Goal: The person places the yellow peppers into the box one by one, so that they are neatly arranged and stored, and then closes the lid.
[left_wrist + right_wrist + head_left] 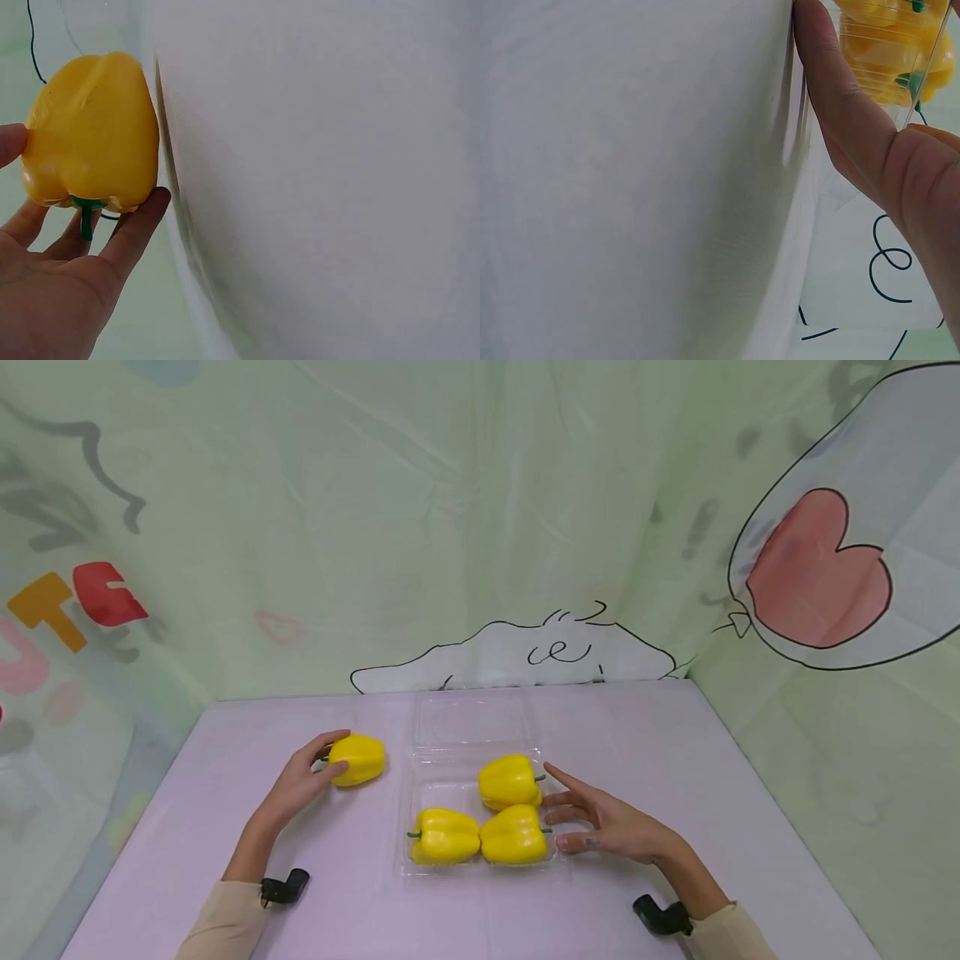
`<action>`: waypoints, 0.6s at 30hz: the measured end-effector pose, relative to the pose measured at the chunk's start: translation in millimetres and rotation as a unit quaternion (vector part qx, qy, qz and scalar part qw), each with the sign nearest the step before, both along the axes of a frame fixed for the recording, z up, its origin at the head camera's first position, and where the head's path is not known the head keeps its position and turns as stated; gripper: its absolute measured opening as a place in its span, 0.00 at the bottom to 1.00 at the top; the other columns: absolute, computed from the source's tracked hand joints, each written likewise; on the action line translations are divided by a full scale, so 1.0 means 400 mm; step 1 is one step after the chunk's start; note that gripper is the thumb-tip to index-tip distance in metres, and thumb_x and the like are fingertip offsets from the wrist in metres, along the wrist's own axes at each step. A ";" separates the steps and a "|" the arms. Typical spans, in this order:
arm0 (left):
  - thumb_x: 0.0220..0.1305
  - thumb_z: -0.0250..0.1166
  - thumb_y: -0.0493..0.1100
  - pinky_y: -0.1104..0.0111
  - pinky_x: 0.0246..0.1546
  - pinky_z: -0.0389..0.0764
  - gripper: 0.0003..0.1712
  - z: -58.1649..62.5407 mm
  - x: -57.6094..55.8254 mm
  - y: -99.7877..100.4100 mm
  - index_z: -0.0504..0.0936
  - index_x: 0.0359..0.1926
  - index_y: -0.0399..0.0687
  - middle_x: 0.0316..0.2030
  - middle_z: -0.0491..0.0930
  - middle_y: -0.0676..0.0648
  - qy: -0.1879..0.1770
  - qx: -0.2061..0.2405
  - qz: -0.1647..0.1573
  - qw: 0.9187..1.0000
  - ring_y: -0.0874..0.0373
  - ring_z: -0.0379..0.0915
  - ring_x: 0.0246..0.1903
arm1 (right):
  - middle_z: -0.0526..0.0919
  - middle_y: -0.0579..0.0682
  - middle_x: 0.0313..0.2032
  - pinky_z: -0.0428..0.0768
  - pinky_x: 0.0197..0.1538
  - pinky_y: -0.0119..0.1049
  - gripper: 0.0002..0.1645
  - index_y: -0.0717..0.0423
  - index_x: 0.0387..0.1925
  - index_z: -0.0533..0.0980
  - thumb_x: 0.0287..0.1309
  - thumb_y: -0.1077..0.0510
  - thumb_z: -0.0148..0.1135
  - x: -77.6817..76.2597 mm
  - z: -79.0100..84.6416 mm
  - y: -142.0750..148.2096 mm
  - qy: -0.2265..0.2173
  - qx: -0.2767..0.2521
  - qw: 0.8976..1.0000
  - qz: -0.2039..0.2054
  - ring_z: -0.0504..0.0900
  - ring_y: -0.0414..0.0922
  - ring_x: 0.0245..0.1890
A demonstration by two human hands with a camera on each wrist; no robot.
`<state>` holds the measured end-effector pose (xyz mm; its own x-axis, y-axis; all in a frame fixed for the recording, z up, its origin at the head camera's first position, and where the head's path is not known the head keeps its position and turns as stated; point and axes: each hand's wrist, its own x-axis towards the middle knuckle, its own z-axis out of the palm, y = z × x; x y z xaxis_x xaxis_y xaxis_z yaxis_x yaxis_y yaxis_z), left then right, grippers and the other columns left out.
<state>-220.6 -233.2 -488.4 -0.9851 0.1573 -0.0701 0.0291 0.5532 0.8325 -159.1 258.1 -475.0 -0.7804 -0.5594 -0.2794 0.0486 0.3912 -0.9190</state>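
My left hand (298,783) grips a yellow bell pepper (360,760) to the left of a clear plastic box (442,793). In the left wrist view, thumb and fingers surround the stem end of this pepper (94,135), with its green stem toward the palm. Three more yellow peppers sit in the box: one at the back right (508,781), one at the front left (446,837) and one at the front right (514,835). Beside the box's right wall is my right hand (611,822), its fingers loosely extended along that side.
The box's clear lid (472,722) lies folded back behind it, near the table's far edge. A pale lilac cloth covers the table (360,902). Printed green curtains (375,527) hang behind and on both sides. A black device (285,887) is worn on each wrist.
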 end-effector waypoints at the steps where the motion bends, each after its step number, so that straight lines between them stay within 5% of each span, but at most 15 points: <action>1: 0.76 0.62 0.48 0.34 0.75 0.64 0.34 0.001 0.000 0.002 0.67 0.79 0.49 0.77 0.68 0.37 0.002 0.001 0.000 1.000 0.35 0.64 0.73 | 0.68 0.70 0.75 0.88 0.61 0.45 0.66 0.41 0.87 0.39 0.64 0.54 0.75 0.000 0.000 0.000 0.000 0.001 1.000 -0.001 0.76 0.64 0.70; 18: 0.75 0.65 0.44 0.38 0.74 0.71 0.34 0.068 0.009 0.060 0.68 0.78 0.50 0.77 0.68 0.39 0.037 0.033 -0.003 0.999 0.36 0.63 0.75 | 0.68 0.69 0.75 0.89 0.59 0.43 0.66 0.40 0.87 0.39 0.64 0.55 0.75 -0.002 0.000 0.000 -0.005 -0.003 1.000 -0.002 0.76 0.64 0.70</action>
